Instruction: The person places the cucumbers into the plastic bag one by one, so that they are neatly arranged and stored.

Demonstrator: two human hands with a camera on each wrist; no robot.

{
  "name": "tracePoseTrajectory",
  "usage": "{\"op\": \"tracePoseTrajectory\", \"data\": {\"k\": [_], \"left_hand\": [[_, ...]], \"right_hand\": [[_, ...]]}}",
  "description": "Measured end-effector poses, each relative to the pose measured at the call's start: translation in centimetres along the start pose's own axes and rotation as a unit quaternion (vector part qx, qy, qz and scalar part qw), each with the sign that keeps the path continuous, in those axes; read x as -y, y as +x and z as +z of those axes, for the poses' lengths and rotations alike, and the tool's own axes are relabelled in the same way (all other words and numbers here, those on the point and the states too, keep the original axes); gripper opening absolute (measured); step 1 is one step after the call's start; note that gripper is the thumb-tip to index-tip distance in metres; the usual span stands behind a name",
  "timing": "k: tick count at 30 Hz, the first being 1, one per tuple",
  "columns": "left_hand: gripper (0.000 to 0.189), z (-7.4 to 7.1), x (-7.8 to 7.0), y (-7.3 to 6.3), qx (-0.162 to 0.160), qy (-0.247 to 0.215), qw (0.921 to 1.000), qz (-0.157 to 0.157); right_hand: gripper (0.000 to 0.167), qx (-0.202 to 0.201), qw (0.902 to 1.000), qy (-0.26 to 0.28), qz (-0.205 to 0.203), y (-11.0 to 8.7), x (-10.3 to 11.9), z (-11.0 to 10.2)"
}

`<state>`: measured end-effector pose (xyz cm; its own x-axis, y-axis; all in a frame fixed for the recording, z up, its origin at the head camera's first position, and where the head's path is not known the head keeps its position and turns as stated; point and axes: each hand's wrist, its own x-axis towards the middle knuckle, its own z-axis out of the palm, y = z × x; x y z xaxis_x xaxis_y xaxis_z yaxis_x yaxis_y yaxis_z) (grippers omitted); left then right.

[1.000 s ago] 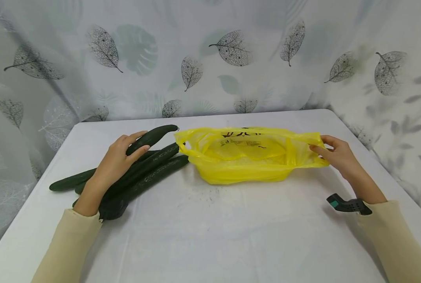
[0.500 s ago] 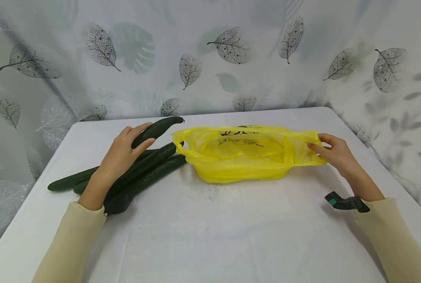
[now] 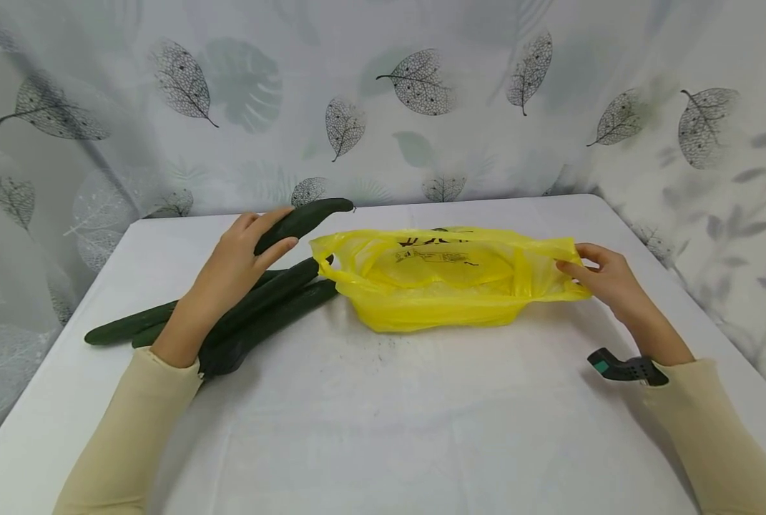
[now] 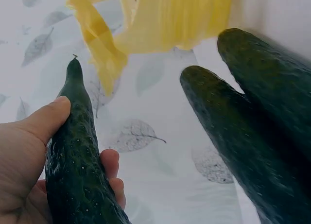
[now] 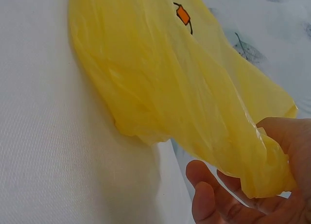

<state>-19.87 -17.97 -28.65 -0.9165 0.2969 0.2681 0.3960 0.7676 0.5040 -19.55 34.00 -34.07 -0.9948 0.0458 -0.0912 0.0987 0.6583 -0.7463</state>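
Observation:
My left hand [image 3: 228,268] grips a dark green cucumber [image 3: 305,219], raised above the other cucumbers [image 3: 280,293] on the table. In the left wrist view the thumb lies along the held cucumber [image 4: 80,161] and fingertips show on its far side. A yellow plastic bag [image 3: 434,307] lies in the middle, its mouth spread and facing me. At its right end my right hand [image 3: 611,279] pinches the bag's handle; the right wrist view shows the bunched yellow plastic [image 5: 265,170] between thumb and fingers. The held cucumber's tip is near the bag's left handle, apart from it.
Several cucumbers lie in a loose pile at the left, some partly hidden by my left forearm. A white cloth covers the table [image 3: 383,429]. Behind it hangs a leaf-patterned curtain [image 3: 383,107]. A dark band [image 3: 627,368] is on my right wrist.
My left hand has lifted the cucumber off the pile and carried it up and to the right, toward the bag. The right hand keeps its hold on the bag, nearly still.

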Motion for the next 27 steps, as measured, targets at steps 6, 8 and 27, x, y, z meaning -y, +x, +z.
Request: {"op": "tracePoseTrajectory", "data": {"k": [6, 8, 27], "left_hand": [[0.056, -0.2, -1.1, 0.6, -0.001, 0.008, 0.9999, 0.010], [0.056, -0.2, -1.4, 0.8, -0.003, 0.010, 0.9998, 0.016], [0.052, -0.2, -4.3, 2.3, -0.016, 0.013, 0.9962, 0.085]], "right_hand": [[0.061, 0.003, 1.0000, 0.004, -0.002, 0.0, 0.0, 0.1], [0.061, 0.002, 1.0000, 0.003, -0.003, 0.1, 0.0, 0.1], [0.061, 0.002, 0.9998, 0.013, -0.012, 0.1, -0.3, -0.2]]}}
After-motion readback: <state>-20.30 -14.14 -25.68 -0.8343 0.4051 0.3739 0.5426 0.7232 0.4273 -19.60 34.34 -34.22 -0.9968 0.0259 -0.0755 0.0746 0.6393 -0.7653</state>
